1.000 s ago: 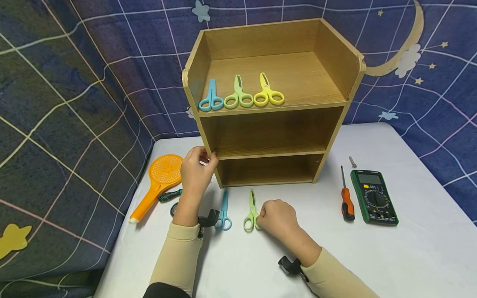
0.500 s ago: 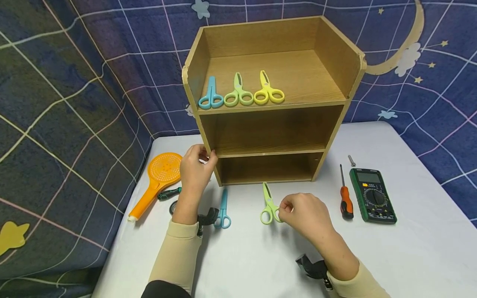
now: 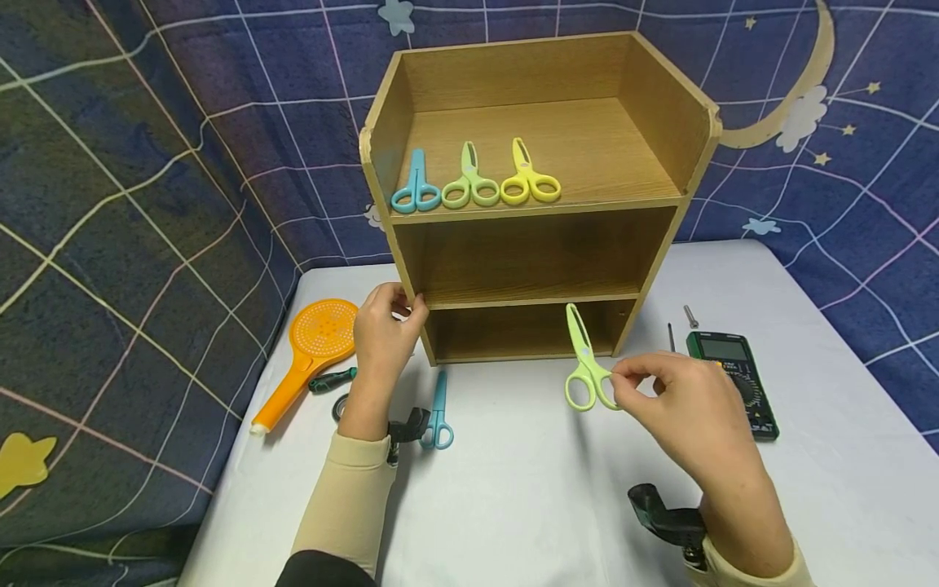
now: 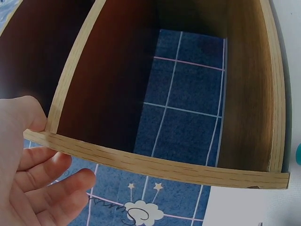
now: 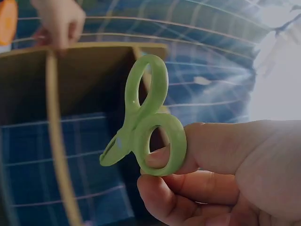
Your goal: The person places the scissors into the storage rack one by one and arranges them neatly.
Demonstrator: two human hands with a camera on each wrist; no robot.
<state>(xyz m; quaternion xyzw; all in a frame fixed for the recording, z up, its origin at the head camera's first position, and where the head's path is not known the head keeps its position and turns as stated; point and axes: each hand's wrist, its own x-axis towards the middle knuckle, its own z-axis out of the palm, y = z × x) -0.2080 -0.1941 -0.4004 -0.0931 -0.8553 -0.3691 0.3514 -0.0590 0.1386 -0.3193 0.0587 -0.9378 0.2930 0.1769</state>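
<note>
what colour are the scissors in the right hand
Light green scissors, pinched by the right hand; the right wrist view shows them best.

The shelf (image 3: 539,167) was matt, grained wood; the green scissors (image 3: 584,367) looked smooth, slightly glossy plastic.

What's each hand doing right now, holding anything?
Left hand: grips the wooden shelf at its left edge.
Right hand: pinches the green scissors, lifted off the table.
</note>
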